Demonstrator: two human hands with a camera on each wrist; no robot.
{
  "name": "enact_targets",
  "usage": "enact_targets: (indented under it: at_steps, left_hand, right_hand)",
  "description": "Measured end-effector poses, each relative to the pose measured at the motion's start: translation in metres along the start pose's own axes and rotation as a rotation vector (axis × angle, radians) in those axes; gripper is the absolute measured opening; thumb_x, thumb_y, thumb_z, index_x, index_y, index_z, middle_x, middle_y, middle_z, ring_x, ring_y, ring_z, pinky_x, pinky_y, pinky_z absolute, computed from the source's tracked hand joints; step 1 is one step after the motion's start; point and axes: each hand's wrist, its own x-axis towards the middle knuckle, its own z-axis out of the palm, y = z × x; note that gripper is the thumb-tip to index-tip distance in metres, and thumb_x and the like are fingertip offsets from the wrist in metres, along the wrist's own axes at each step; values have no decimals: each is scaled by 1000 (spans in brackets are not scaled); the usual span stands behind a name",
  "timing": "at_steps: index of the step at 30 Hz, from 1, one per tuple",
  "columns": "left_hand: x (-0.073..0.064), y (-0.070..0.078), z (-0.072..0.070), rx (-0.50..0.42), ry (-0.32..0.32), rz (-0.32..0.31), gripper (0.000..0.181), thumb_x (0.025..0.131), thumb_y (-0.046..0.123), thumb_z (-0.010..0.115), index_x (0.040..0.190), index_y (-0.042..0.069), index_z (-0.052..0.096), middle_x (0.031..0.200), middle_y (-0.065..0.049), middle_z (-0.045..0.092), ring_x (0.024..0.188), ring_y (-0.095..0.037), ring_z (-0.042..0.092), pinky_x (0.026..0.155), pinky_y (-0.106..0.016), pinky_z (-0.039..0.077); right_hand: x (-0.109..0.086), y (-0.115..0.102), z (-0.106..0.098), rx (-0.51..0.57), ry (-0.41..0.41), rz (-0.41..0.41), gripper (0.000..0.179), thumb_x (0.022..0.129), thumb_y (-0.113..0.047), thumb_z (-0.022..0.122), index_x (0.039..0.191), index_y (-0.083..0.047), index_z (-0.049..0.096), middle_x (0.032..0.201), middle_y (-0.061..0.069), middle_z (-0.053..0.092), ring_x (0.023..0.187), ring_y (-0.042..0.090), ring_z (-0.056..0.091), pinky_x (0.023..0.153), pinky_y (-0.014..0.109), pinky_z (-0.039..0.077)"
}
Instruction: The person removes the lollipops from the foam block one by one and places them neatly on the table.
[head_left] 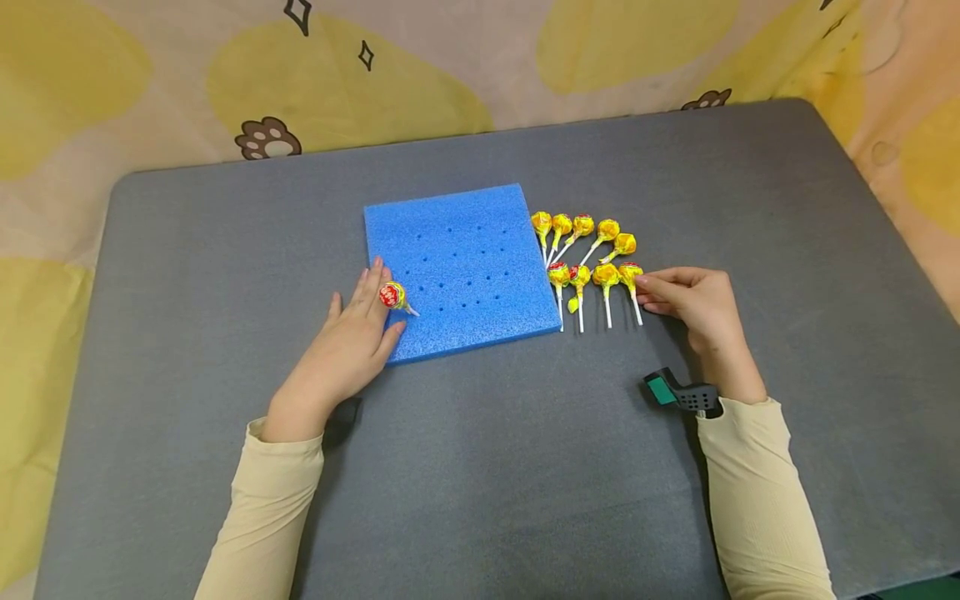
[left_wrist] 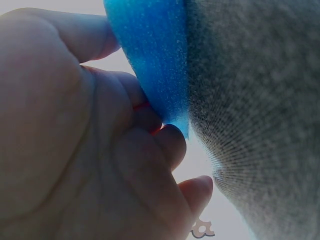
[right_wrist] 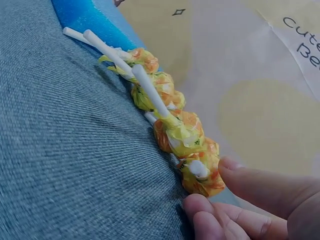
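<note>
A blue foam board (head_left: 465, 262) with several small holes lies mid-table. My left hand (head_left: 384, 307) rests at its front left corner and pinches a red-and-yellow wrapped lollipop (head_left: 393, 296), stick pointing right over the foam. In the left wrist view the fingers (left_wrist: 167, 142) curl against the foam edge (left_wrist: 150, 60). Several yellow lollipops (head_left: 585, 250) lie in two rows right of the board. My right hand (head_left: 643, 292) pinches the head of the rightmost front lollipop (head_left: 631, 273). In the right wrist view, thumb and fingertips (right_wrist: 210, 210) close on that lollipop (right_wrist: 200, 170).
Everything sits on a grey felt-like table top (head_left: 525, 467). A black and green device (head_left: 682, 393) is strapped at my right wrist. A yellow-patterned cloth (head_left: 225, 75) hangs behind the table's far edge.
</note>
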Motion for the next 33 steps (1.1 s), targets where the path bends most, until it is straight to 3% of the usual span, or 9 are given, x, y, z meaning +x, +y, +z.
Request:
enact_targets:
  at_steps: [9,18,33]
  left_hand:
    - [1,0,0,0,-2,-2,68,102,26,41,150,-6,6,158,-17,-4,144,-30,-1,109,-62,4]
    - [-1,1,-1,1,1,-2,65,102,25,40,149,-7,9,157,-18,-4,144,-31,0,110,-61,5]
    - [-1,1,0,-7,-3,-1,66,102,26,40,150,-6,7,157,-17,-5,144,-31,-1,109,-62,4]
  right_hand:
    - [-1,0,-6,115,-28,29,11,83,1,70,77,-7,75,75,5,71,63,13,69,60,23,55]
    - [-2,-3,-9,252,-59,-2,5,84,4,68,85,3,73,79,11,72,67,16,70,63,25,56]
    - [-4,-4,-9,276,-52,-57,8,85,3,68,92,6,71,82,11,72,72,18,71,67,26,56]
